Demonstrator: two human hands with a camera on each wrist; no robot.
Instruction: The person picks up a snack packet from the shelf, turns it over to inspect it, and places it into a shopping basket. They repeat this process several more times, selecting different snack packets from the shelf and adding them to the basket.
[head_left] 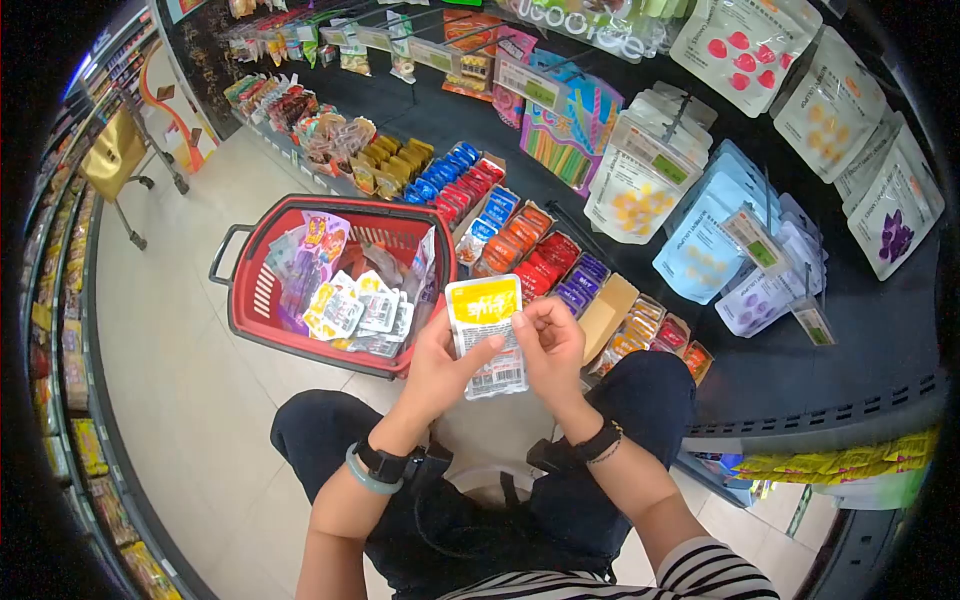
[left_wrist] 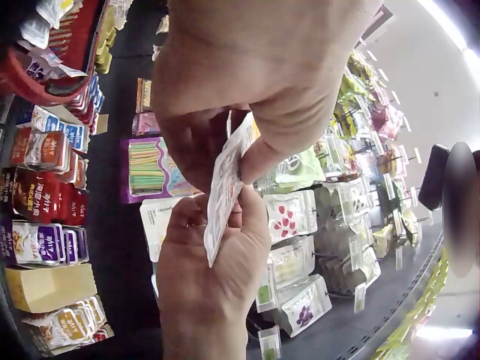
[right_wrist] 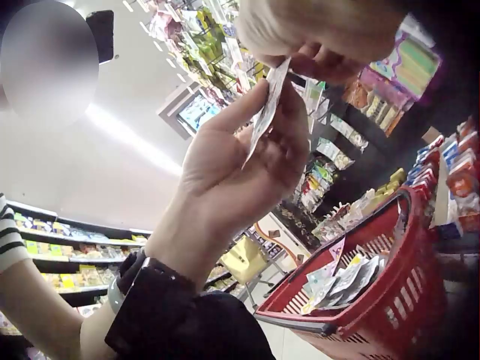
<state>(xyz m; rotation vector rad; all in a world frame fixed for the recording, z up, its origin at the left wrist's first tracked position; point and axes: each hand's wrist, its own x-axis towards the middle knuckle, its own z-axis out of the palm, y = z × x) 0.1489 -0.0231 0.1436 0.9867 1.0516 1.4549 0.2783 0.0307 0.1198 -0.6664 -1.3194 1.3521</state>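
Note:
A flat packet [head_left: 487, 345], yellow at the top and white with print and a barcode below, is held upright between both hands in the head view. The left hand [head_left: 440, 365] grips its left edge, thumb across the front. At the right edge, the right hand [head_left: 553, 350] pinches it between thumb and curled fingers. Both wrist views show the packet [left_wrist: 223, 195] [right_wrist: 268, 109] nearly edge-on. A red basket [head_left: 240, 318] to the left of the hands contains several white packets [head_left: 377, 312] and a purple bag [head_left: 322, 240].
Open boxes of small packets, orange [head_left: 512, 240], red [head_left: 548, 262] and purple [head_left: 583, 284], line the low shelf beyond the hands. Pouches [head_left: 640, 190] hang at the right with price tags. A cart with a gold bag [head_left: 113, 152] stands at the far left, beside another shelf.

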